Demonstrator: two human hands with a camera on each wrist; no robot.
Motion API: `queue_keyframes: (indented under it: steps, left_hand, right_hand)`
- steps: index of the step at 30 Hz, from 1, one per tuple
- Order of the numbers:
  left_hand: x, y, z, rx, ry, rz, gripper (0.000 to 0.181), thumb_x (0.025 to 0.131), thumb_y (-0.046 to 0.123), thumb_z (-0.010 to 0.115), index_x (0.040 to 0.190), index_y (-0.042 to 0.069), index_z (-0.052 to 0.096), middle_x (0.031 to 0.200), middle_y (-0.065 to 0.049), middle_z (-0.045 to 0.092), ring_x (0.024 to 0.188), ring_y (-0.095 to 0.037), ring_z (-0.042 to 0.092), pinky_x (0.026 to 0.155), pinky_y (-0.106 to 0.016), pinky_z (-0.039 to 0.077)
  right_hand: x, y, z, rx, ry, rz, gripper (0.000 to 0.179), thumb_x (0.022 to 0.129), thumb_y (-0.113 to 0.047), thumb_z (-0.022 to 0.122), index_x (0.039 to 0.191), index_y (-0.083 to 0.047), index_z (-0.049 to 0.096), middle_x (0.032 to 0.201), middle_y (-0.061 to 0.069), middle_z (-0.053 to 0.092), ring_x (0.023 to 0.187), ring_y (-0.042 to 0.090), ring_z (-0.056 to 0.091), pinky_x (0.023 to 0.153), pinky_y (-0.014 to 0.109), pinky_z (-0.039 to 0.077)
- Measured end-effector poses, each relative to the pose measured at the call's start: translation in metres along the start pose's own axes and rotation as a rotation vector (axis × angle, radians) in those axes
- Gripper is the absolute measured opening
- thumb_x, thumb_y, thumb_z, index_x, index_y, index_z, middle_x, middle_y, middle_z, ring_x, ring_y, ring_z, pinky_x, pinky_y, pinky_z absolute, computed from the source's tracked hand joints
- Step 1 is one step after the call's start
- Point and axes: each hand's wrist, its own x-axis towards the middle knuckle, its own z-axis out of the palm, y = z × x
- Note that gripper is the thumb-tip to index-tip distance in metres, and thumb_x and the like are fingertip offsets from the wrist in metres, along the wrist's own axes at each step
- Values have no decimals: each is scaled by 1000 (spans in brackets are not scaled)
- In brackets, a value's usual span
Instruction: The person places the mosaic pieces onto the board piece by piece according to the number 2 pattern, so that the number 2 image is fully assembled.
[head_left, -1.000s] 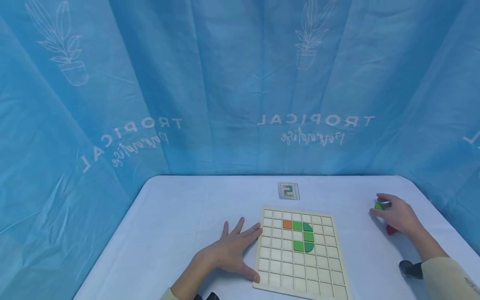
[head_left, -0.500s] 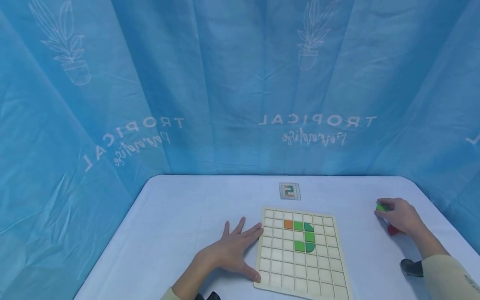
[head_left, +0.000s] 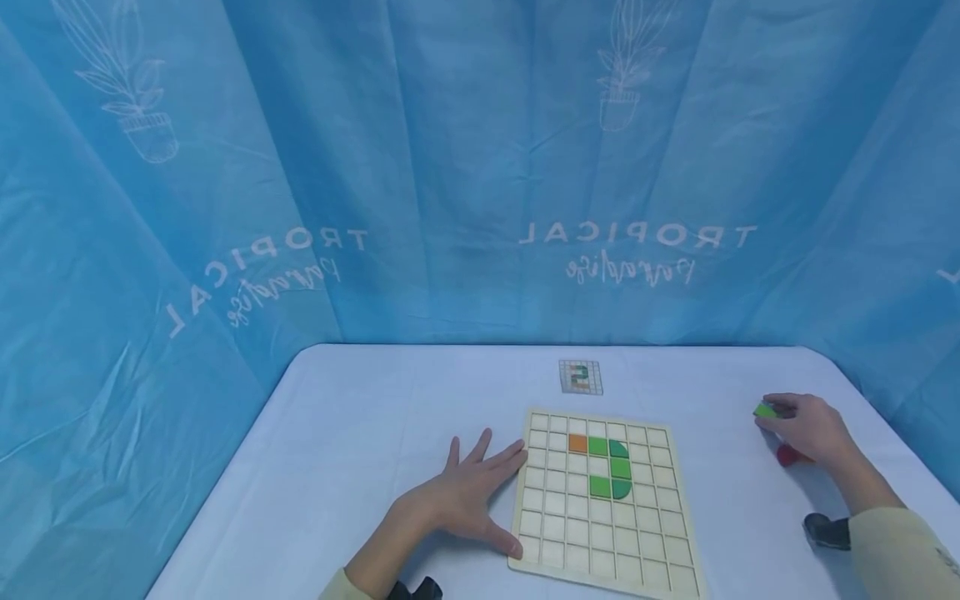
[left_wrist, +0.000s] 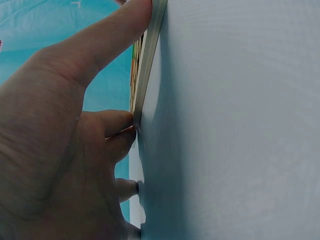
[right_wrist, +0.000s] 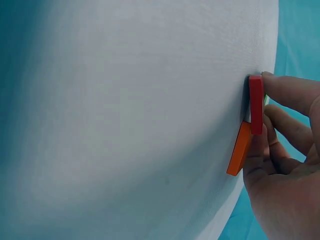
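Note:
My left hand (head_left: 468,500) lies with fingers spread at the left edge of a pale wooden grid board (head_left: 600,550). Its thumb and forefinger touch the board's side, as the left wrist view also shows. Set in the board are an orange square tile (head_left: 577,443), several green square tiles (head_left: 619,468) and dark green rounded tiles (head_left: 622,489). At the right, my right hand (head_left: 813,429) pinches a light green tile (head_left: 765,410) between thumb and fingers. Under that hand lie a red tile (right_wrist: 256,105) and an orange tile (right_wrist: 240,149), partly hidden in the head view.
A small card (head_left: 581,377) with a coloured figure on a grid lies behind the board. The white table (head_left: 360,442) has a blue curtain (head_left: 450,167) hanging around its back and sides. Black straps with camera mounts are on both wrists.
My right hand has shifted slightly to the right around the light green tile, whose visible outline looks more slanted. More of the red tile shows. The left hand stays at the board.

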Motion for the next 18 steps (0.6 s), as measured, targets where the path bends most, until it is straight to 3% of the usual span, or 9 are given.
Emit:
queue_keyframes:
  steps: [18]
  left_hand:
    - [1, -1, -1, 4, -2, -1, 121, 57, 86, 62, 155, 28, 20, 159, 15, 8, 144, -32, -6, 105, -68, -7]
  right_hand:
    - [-2, 4, -3, 4, -1, 11, 58, 91, -27, 64, 130, 13, 46, 125, 41, 44, 114, 59, 35, 87, 69, 38]
